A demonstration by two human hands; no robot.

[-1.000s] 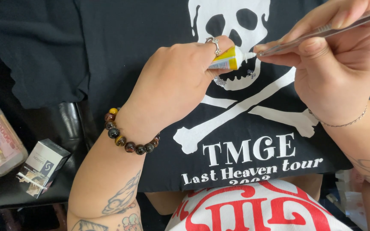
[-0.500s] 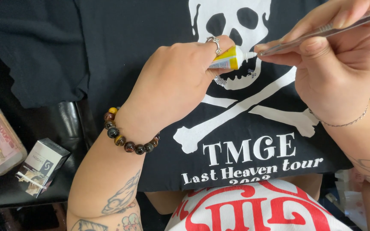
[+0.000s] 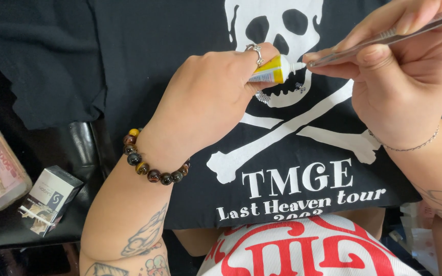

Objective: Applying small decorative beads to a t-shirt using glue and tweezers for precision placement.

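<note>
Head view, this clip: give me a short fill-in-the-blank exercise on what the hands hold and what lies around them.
1. The left hand holds a small tube whose body is ____ with a white nozzle.
2. The right hand pinches slim metal ____, their tip meeting the nozzle.
3. Both hands work over a black shirt printed with a white ____ and crossed bones.
4. The left wrist wears a ____ bracelet.

Missing words: yellow; tweezers; skull; beaded
</note>
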